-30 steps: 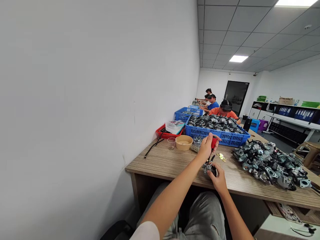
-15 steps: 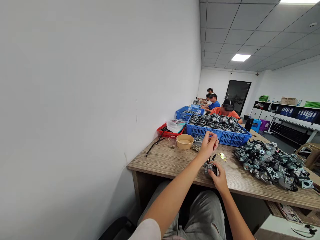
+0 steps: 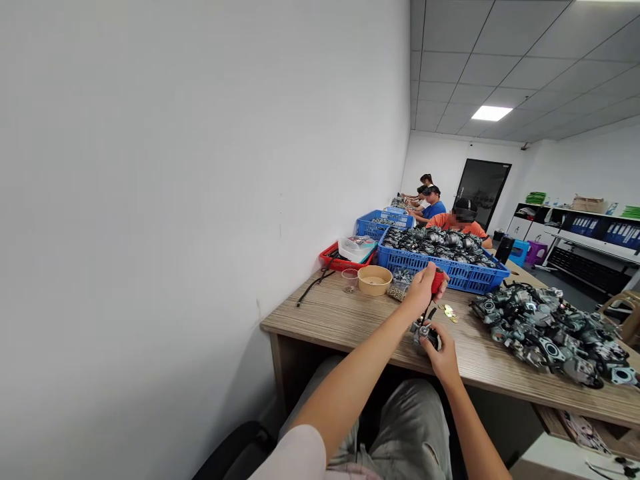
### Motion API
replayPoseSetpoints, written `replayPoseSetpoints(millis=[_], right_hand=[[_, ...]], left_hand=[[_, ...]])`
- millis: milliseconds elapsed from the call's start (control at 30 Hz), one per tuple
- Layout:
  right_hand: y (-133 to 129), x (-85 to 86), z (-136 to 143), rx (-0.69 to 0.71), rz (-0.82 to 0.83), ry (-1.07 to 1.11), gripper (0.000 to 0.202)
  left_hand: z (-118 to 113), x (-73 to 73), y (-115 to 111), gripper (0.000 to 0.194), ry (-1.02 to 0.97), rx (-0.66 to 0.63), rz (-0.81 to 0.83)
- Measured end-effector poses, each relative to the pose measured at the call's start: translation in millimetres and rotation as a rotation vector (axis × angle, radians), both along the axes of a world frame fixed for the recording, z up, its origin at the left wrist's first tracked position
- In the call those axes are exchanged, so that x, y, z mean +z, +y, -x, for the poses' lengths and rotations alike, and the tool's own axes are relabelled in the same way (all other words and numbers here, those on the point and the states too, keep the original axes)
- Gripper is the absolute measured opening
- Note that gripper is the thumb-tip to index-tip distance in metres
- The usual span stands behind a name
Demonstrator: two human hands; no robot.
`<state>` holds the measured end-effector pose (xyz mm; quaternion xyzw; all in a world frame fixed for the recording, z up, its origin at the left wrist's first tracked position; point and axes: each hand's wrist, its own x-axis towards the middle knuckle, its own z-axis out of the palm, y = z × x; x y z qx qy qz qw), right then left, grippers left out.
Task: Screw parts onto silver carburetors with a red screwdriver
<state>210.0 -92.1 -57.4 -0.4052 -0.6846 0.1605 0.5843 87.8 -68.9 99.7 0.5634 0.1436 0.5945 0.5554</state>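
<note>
My left hand [image 3: 423, 288] is closed around a screwdriver with a red handle [image 3: 438, 283]. Its dark shaft points down at a small metal carburetor [image 3: 423, 331] by the table's front edge; whether the tip touches a screw is too small to tell. My right hand [image 3: 444, 353] grips that carburetor from the right side, fingers wrapped over its dark part. Just beyond, several small gold-coloured plates [image 3: 449, 311] lie on the wood. A clear container of small metal parts [image 3: 398, 292] sits behind my left wrist and is partly covered by it.
To the right, a heap of carburetors [image 3: 550, 333] covers the table [image 3: 320, 320]. A blue crate [image 3: 450, 270] full of them stands behind my hands. At left are a tan bowl [image 3: 375, 281], a clear cup [image 3: 349, 277] and a red tray [image 3: 327, 256]. Co-workers [image 3: 440, 220] sit farther back.
The screwdriver's red handle now shows in my left hand, which has turned and stays above the carburetor. My right hand keeps its hold. The whole view has shifted slightly.
</note>
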Motion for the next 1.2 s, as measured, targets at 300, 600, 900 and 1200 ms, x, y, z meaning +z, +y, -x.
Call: replayPoseSetpoints(millis=[300,600,900,1200], right_hand=[[-0.6,1.1,1.5,0.0,-0.009,-0.002,0.025],[-0.3,0.3,0.8,-0.002,-0.016,-0.008,0.025],[-1.7,1.9,1.6,-0.005,-0.013,-0.006,0.025],[-0.9,0.9,1.6,-0.008,-0.017,-0.002,0.025]], left_hand=[[4.1,-0.1,-4.0,0.069,0.006,0.014,-0.017],[1.3,-0.7,-3.7,0.068,0.006,0.013,-0.03],[1.2,-2.2,-5.0,0.075,0.003,0.0,-0.02],[0.4,-0.3,-4.9,0.075,0.044,-0.016,-0.012]])
